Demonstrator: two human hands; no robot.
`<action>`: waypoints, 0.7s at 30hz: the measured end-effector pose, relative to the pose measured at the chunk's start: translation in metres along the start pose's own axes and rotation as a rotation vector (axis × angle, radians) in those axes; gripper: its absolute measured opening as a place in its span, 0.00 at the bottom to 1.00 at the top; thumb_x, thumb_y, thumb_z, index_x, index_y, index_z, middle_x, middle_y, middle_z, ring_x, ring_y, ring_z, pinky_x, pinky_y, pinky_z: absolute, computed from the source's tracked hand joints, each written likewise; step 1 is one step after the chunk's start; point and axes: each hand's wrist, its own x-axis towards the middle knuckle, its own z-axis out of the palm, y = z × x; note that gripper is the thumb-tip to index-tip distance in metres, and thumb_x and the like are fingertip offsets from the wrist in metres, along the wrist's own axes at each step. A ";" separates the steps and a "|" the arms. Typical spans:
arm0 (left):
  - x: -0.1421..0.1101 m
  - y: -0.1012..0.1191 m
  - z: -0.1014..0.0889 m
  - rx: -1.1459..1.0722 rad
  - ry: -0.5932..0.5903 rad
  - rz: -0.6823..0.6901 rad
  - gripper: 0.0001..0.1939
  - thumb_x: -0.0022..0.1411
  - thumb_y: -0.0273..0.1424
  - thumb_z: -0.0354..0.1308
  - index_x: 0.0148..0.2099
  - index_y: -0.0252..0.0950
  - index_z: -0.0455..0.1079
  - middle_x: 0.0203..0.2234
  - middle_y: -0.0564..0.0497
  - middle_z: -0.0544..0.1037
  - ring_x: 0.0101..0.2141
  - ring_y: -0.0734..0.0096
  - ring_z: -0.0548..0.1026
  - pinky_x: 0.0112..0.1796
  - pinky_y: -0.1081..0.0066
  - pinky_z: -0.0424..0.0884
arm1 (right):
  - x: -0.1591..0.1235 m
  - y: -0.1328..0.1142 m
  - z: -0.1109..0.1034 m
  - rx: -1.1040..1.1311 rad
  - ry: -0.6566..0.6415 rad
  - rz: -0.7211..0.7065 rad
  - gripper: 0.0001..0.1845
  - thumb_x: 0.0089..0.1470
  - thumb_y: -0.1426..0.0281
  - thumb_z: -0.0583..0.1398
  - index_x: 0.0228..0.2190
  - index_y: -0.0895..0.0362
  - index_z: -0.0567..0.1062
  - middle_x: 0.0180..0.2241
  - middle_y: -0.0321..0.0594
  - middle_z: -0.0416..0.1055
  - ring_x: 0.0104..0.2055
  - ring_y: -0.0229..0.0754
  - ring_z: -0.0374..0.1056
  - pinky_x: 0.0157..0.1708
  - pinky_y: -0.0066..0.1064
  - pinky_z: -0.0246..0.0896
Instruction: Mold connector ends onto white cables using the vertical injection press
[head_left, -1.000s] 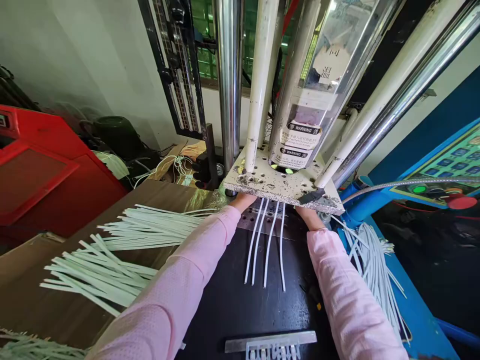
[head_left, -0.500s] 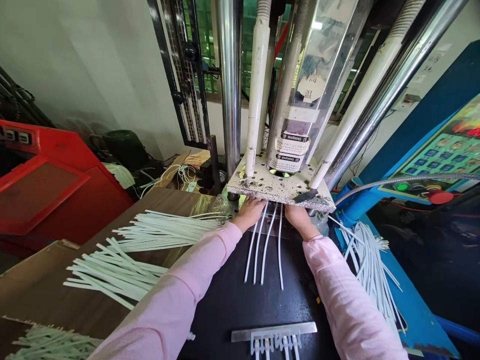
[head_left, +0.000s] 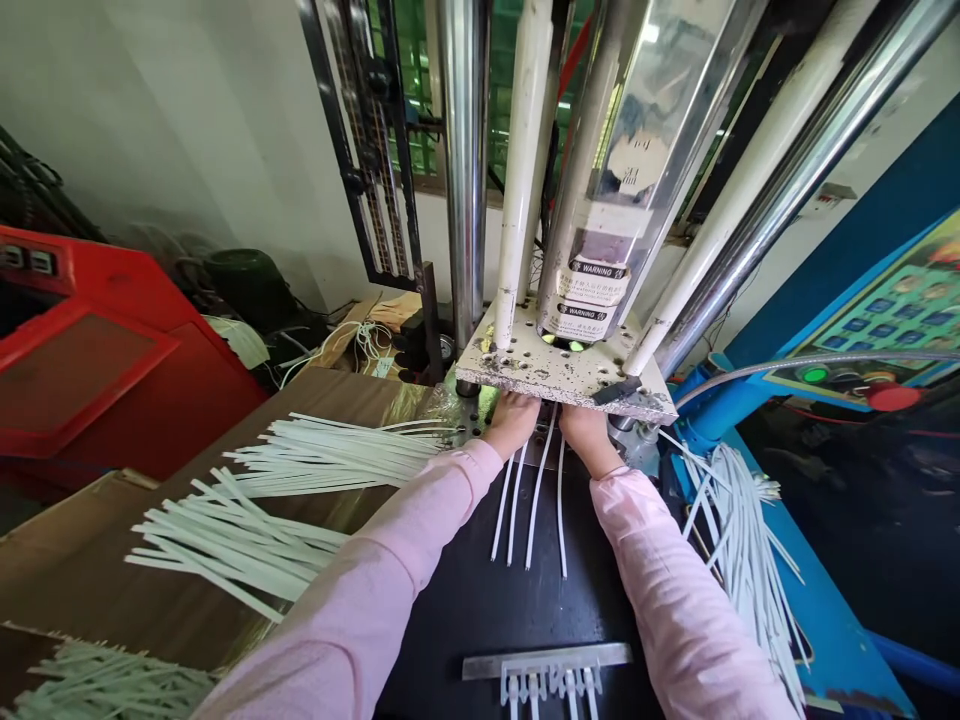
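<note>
Both my hands reach under the scuffed white plate [head_left: 555, 382] of an upright press. My left hand [head_left: 513, 420] is at the left, its fingers mostly hidden by the plate. My right hand [head_left: 585, 434] is close by on the right, its fingertips also out of sight. Several thin white cables [head_left: 535, 505] run from between the hands toward me over the black table [head_left: 480, 600]. What the fingers touch beneath the plate cannot be seen. Nearer me lies a metal bar [head_left: 480, 668] with translucent moulded pieces [head_left: 551, 680] and cable ends along it.
Bundles of white cables [head_left: 345, 455] lie on the brown board at left, with another cable bundle [head_left: 225, 545] nearer. More cables [head_left: 739, 540] are heaped on the blue surface at right. A control panel [head_left: 870, 330] with a red button stands right; a red machine [head_left: 97, 370] stands left.
My hands have drawn closer together under the plate, the left moving right and the right moving slightly left. The camera view has shifted a little.
</note>
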 end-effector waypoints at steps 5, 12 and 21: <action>-0.017 -0.006 -0.033 -0.036 0.028 0.045 0.28 0.62 0.18 0.48 0.62 0.38 0.67 0.58 0.42 0.74 0.61 0.56 0.68 0.64 0.50 0.55 | -0.022 -0.012 -0.041 -0.014 0.000 -0.018 0.29 0.55 0.79 0.54 0.57 0.54 0.73 0.49 0.49 0.77 0.55 0.54 0.70 0.58 0.44 0.62; -0.141 0.005 -0.068 -0.091 0.161 0.026 0.31 0.68 0.29 0.51 0.71 0.33 0.52 0.71 0.33 0.49 0.70 0.46 0.48 0.66 0.42 0.43 | -0.146 -0.005 -0.107 0.188 0.079 -0.134 0.26 0.64 0.66 0.52 0.62 0.54 0.68 0.62 0.50 0.63 0.64 0.51 0.62 0.63 0.45 0.58; -0.358 -0.023 -0.020 0.056 0.182 -0.146 0.58 0.47 0.44 0.74 0.74 0.42 0.47 0.72 0.33 0.44 0.69 0.33 0.45 0.63 0.33 0.36 | -0.374 0.001 -0.093 -0.034 -0.133 0.052 0.46 0.55 0.62 0.64 0.69 0.42 0.50 0.72 0.46 0.38 0.72 0.65 0.40 0.64 0.59 0.48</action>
